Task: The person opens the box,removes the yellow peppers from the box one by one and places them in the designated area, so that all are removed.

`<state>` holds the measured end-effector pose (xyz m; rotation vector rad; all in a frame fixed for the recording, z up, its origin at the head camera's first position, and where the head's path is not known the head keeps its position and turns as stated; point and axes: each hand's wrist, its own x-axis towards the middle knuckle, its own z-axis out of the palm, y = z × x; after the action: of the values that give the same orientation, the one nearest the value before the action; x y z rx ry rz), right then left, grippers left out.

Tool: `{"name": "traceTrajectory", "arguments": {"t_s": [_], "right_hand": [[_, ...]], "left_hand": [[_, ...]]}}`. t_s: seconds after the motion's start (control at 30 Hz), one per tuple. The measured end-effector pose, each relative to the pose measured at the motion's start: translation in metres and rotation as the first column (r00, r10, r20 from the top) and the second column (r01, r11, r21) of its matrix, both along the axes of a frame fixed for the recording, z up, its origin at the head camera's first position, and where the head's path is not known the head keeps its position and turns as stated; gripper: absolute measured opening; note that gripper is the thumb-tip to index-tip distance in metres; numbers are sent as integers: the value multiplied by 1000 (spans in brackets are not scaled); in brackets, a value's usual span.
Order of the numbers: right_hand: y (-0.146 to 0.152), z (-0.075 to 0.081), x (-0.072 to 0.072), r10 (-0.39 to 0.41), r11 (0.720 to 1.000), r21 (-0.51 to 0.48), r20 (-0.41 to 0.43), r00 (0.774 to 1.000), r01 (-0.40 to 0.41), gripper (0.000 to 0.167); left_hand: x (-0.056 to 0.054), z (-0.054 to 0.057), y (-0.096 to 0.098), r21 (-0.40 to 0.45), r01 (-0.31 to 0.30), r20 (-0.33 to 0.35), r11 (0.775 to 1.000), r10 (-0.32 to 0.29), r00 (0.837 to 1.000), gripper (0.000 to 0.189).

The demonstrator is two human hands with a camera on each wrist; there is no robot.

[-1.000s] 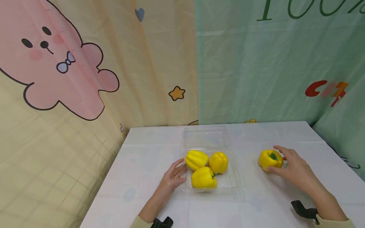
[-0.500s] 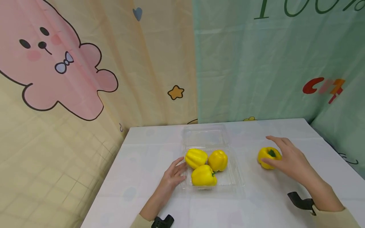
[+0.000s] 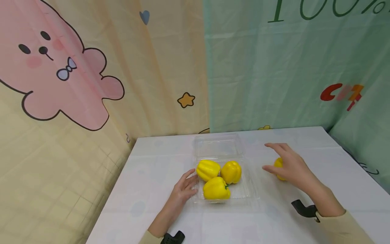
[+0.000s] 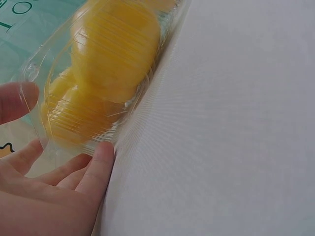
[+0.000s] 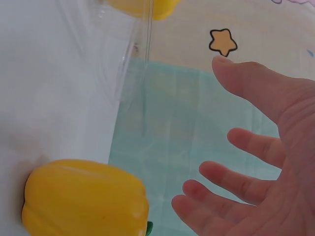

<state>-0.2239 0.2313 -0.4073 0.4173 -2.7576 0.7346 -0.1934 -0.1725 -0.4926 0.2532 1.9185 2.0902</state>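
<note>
In the head view, a clear plastic clamshell container [image 3: 248, 189] lies with its lid folded back, three yellow bell peppers in its base: a back-left pepper [image 3: 208, 170], a right pepper [image 3: 231, 172] and a front pepper [image 3: 216, 188] with a green stem. My left hand [image 3: 182, 192] touches the container's left side with spread fingers; the left wrist view shows its fingertips at the ribbed plastic wall. My right hand [image 3: 290, 166] has its thumb and fingers apart, holding nothing. It partly covers a loose bell pepper [image 3: 277, 164], which lies on the table and shows whole-bodied below the fingers in the right wrist view.
The table [image 3: 158, 159] has a white cloth. Printed curtains [image 3: 274, 67] hang behind it and along both sides. The container's raised-edge lid [image 3: 217, 148] lies toward the back. A black wrist mount [image 3: 304, 209] sits at the right sleeve.
My right hand has drawn off the loose pepper and moved left and up over it, fingers spread. That pepper stays on the table. The left hand keeps its place at the container.
</note>
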Motion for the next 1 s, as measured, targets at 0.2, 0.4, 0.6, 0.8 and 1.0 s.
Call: {"name": "traceTrajectory", "arguments": {"t_s": [0.2, 0.4, 0.6, 0.8, 1.0], "right_hand": [[-17, 1, -6, 67, 998, 2, -24, 997, -67, 76], [-36, -3, -10, 146, 989, -24, -42, 988, -147, 75], [-56, -11, -9, 232, 970, -64, -34, 972, -234, 72], [-68, -17, -8, 307, 947, -84, -42, 951, -309, 67], [-80, -28, -8, 347, 933, -92, -11, 938, -347, 65]], "left_hand": [[-1, 1, -1, -5, -3, -4, 1000, 3, 1000, 67], [-1, 0, -1, -1, 3, 1, 1000, -3, 1000, 67], [1, 0, -2, -18, 2, -12, 1000, -2, 1000, 68], [0, -1, -1, -11, 15, -19, 1000, -15, 1000, 67], [-3, -2, -1, -19, 7, -17, 1000, -8, 1000, 66]]}}
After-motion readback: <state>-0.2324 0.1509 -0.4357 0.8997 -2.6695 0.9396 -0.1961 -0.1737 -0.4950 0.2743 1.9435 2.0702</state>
